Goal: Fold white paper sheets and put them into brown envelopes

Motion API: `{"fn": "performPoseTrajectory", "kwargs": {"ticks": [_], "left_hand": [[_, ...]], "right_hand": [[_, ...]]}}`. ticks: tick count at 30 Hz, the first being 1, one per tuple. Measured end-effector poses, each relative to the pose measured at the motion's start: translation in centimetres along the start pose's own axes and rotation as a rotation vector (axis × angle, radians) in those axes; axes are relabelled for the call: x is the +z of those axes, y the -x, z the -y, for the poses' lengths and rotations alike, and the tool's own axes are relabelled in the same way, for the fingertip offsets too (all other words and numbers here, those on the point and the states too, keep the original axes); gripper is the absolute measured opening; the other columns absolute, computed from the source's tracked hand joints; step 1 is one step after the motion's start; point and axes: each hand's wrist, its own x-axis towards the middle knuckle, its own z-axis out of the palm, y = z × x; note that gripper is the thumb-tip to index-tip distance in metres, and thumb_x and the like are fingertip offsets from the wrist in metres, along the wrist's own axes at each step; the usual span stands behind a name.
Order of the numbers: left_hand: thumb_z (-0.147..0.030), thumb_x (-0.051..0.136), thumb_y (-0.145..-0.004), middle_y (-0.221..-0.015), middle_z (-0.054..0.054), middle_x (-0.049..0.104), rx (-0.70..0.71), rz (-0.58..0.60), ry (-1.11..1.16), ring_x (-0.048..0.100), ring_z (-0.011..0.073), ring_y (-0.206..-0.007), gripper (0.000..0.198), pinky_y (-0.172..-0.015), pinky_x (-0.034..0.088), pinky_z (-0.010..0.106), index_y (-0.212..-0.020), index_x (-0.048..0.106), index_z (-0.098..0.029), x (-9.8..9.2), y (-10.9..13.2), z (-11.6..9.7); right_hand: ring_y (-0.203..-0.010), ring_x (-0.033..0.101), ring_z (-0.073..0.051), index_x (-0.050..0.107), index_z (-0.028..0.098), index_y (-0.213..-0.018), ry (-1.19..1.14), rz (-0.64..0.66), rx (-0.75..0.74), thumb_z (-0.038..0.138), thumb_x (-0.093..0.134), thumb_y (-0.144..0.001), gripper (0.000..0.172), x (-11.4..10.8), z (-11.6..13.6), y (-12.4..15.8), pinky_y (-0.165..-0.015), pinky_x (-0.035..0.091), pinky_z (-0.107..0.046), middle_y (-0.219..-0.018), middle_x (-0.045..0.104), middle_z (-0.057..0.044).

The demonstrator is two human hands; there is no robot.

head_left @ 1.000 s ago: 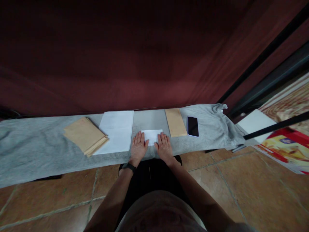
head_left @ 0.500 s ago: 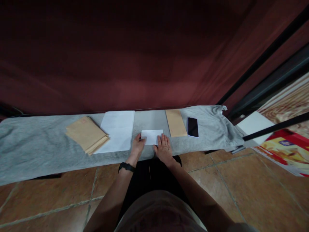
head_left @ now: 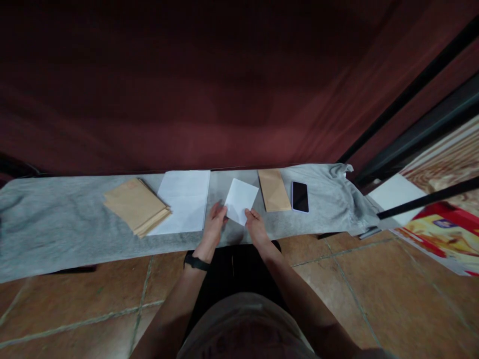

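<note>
A small white folded paper (head_left: 241, 199) is tilted between my two hands over the grey cloth. My left hand (head_left: 215, 222) pinches its lower left side, with a dark band on the wrist. At the lower right corner, the thumb and fingers of my right hand (head_left: 256, 225) close on the same paper. White sheets (head_left: 187, 199) lie flat to the left, and a pile of brown envelopes (head_left: 136, 207) rests partly over them. To the right of the folded paper is a brown envelope (head_left: 274, 190).
A phone (head_left: 300, 197) with a dark screen lies right of the single envelope. The grey cloth (head_left: 75, 224) covers a long narrow bench against a dark red surface. Black bars and a red and yellow box (head_left: 449, 232) stand at the far right.
The white paper was flat and wide under my hands; now it is turned, taller and lifted at an angle. My right hand has gone from flat and spread to gripping its corner.
</note>
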Motion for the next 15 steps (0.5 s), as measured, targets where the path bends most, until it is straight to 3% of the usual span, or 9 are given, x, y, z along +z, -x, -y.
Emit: {"fn": "performPoseTrajectory", "kwargs": {"ticks": [3, 6, 11, 15], "left_hand": [[-0.033, 0.075, -0.08, -0.104, 0.01, 0.07, -0.072, 0.017, 0.017, 0.071, 0.0199, -0.089, 0.078, -0.073, 0.059, 0.031, -0.148, 0.041, -0.014, 0.0, 0.1, 1.3], [-0.021, 0.071, -0.077, -0.09, 0.004, 0.07, -0.02, 0.029, 0.014, 0.069, 0.0166, -0.077, 0.082, -0.071, 0.058, 0.029, -0.152, 0.037, -0.014, -0.2, -0.3, 2.3], [-0.017, 0.068, -0.075, -0.092, 0.002, 0.073, 0.109, 0.068, -0.122, 0.069, 0.0195, -0.08, 0.088, -0.077, 0.06, 0.033, -0.156, 0.033, -0.016, -1.1, -2.2, 2.3], [-0.015, 0.063, -0.078, -0.107, 0.005, 0.074, 0.253, 0.118, -0.398, 0.07, 0.0231, -0.094, 0.084, -0.088, 0.058, 0.037, -0.157, 0.034, -0.018, -1.7, -3.4, 2.1]], "right_hand": [[-0.083, 0.075, -0.022, 0.063, 0.015, -0.12, -0.095, 0.005, 0.027, 0.053, 0.029, -0.104, 0.053, 1.0, -0.4, 0.3, -0.072, 0.062, -0.036, -0.103, 0.077, -0.013], [-0.086, 0.075, -0.023, 0.064, 0.018, -0.115, -0.169, -0.002, 0.069, 0.053, 0.039, -0.101, 0.045, 0.6, -1.1, 1.0, -0.074, 0.063, -0.037, -0.102, 0.077, -0.013], [-0.079, 0.075, -0.022, 0.061, 0.018, -0.111, -0.21, -0.08, 0.141, 0.049, 0.051, -0.094, 0.037, -2.0, -2.4, 0.8, -0.074, 0.062, -0.038, -0.093, 0.076, -0.01], [-0.063, 0.069, -0.02, 0.058, 0.016, -0.121, -0.177, -0.145, 0.181, 0.047, 0.057, -0.087, 0.046, -3.3, -3.1, -0.2, -0.062, 0.061, -0.036, -0.08, 0.073, -0.005]]}}
